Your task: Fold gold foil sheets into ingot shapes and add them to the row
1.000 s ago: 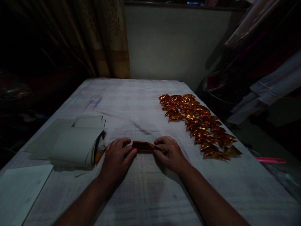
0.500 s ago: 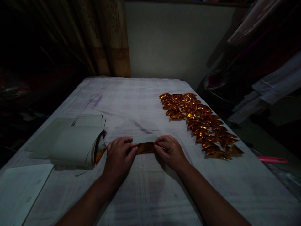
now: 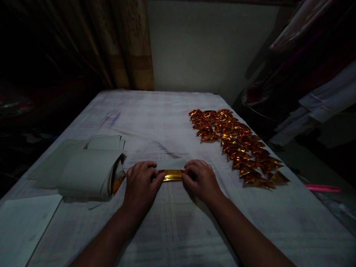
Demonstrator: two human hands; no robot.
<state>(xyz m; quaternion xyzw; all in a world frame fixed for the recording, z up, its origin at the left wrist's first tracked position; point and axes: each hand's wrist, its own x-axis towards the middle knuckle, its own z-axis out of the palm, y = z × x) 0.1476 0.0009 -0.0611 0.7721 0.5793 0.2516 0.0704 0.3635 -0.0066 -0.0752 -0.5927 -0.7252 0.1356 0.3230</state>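
Note:
Between my two hands lies a sheet of gold foil paper (image 3: 172, 175), its near edge folded over into a shiny gold band. The pale back of the sheet shows just beyond the band. My left hand (image 3: 142, 183) pinches the left end of the fold between thumb and fingers. At the right end, my right hand (image 3: 200, 180) pinches the same fold. Both hands rest low on the cloth-covered table (image 3: 172, 226). The fingertips partly hide the ends of the paper.
Left of my hands is a curled stack of pale-backed paper (image 3: 86, 170) with gold inside. A white sheet (image 3: 25, 226) lies at the near left. Rows of folded gold foil pieces (image 3: 236, 148) cover the right side. A pink handle (image 3: 323, 188) shows beyond the right edge.
The gold band between my hands has turned from dark to bright as its surface tilted. My fingers have shifted slightly over the fold; the stack and folded pieces have not moved.

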